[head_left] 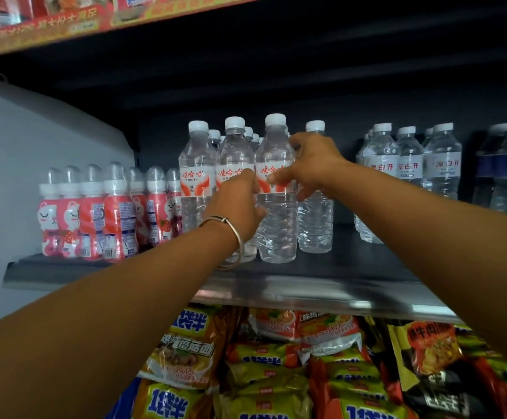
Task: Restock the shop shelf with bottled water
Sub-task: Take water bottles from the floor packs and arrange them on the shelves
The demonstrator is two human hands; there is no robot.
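Clear water bottle (276, 189) pinched by both hands | left hand (237, 204) hides neighbour's label | right hand (309, 164) fingertips hidden

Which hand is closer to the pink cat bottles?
Left. The left hand is at the front water bottle, a few bottles to the right of the pink cat bottles. The right hand is farther right, on that bottle's other side.

Materials and finishes at the shelf

Clear, glossy ribbed plastic water bottles (276, 189) carry matt white plastic caps and glossy red-and-white film labels; the dark shelf (321, 285) has a smooth, reflective metal front edge; glossy plastic noodle packets (276, 373) lie beneath; a polished metal bangle (234, 237).
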